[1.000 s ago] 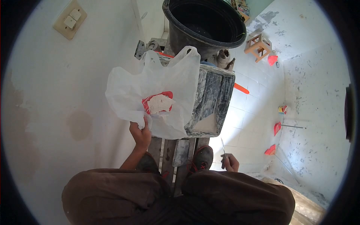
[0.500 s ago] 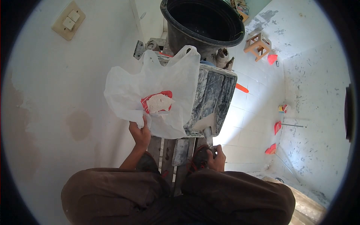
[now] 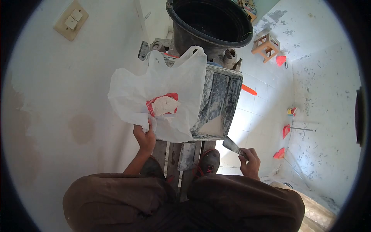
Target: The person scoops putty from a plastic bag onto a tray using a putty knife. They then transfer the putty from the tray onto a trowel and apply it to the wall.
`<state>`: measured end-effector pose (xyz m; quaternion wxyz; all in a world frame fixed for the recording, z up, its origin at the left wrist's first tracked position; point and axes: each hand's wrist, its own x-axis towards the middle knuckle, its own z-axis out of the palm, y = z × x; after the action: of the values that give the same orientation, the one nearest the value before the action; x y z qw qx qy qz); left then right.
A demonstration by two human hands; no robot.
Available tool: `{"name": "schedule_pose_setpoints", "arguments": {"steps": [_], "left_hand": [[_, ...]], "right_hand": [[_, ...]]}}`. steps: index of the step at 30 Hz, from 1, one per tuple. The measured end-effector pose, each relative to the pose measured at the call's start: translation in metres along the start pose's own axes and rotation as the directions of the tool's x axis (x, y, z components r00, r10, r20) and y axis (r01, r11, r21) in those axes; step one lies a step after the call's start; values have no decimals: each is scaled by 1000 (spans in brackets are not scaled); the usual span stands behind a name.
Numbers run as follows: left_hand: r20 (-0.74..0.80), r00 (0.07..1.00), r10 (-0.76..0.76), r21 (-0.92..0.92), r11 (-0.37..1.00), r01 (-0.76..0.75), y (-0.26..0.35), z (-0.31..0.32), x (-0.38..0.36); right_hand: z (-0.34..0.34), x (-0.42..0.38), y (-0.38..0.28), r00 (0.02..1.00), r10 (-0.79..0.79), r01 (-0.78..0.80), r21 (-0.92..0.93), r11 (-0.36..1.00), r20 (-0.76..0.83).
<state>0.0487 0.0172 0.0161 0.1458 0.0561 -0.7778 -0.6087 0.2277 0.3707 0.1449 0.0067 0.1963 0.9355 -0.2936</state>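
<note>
A white plastic bag [image 3: 129,92] lies over the left part of a dark, plaster-smeared tray [image 3: 218,87]. Inside the bag, a torn red wrapper [image 3: 174,96] surrounds whitish powder [image 3: 164,105]. My left hand [image 3: 144,137] is closed on the bag's lower edge, thumb on top. Held in my right hand [image 3: 251,162] is a putty knife [image 3: 232,146], its blade pointing up and left beside the tray's lower right corner. Pale powder [image 3: 211,127] lies in that corner of the tray.
Behind the tray stands a large black bucket [image 3: 208,23]. Wooden slats [image 3: 174,156] lie under my shoes [image 3: 208,161]. A small stool [image 3: 266,47] and an orange strip [image 3: 249,90] are on the right, over the tiled floor. A wall with a switch [image 3: 71,20] rises at left.
My right hand has moved right with the putty knife, taking the blade from over the tray's near edge to outside its corner. My left hand stays on the bag.
</note>
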Motion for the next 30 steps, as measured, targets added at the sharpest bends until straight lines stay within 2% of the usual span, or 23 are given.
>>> {"name": "schedule_pose_setpoints", "arguments": {"steps": [1,3,5,9,11,13,16,19,22,24,25,27,29,30], "left_hand": [[-13,1000,-4,-20,1000,3,2,1,1],[-11,1000,9,-1,1000,-9,5,1,1],[-12,1000,16,22,1000,-16,6,0,2],[-5,1000,30,62,998,-29,1,0,0],[-14,999,42,73,997,-41,0,0,0],[-11,1000,-4,9,1000,4,5,0,1],[6,1000,6,-22,1000,-6,1,-1,2],[14,1000,11,11,1000,-11,5,-1,3],[12,1000,-10,-32,999,11,5,0,1],[1,1000,4,-19,1000,-4,5,-1,1],[-8,1000,16,-9,1000,-16,5,1,2],[-7,1000,27,-5,1000,-27,5,2,3],[-5,999,35,4,999,-35,3,1,2],[-4,1000,15,-1,1000,-15,2,1,2]], "right_hand": [[-1,3,5,1000,-4,4,0,1000,-1],[1,11,25,977,-210,211,-132,968,20],[11,12,36,983,-177,180,-130,975,41],[29,11,51,985,-169,166,-75,983,-29],[33,10,46,989,-141,142,10,990,-41],[37,11,39,987,-158,158,-9,987,-38],[46,14,22,982,-184,184,-20,983,-31],[49,16,-8,972,-235,234,-55,971,-19],[49,18,-19,978,-208,208,54,977,6],[48,19,-20,998,-31,47,311,949,-54],[50,19,-13,998,-31,47,310,950,-56],[55,16,3,974,124,-220,658,720,189],[58,12,3,858,217,-498,653,571,465],[68,9,-2,857,219,-500,652,570,466]]}}
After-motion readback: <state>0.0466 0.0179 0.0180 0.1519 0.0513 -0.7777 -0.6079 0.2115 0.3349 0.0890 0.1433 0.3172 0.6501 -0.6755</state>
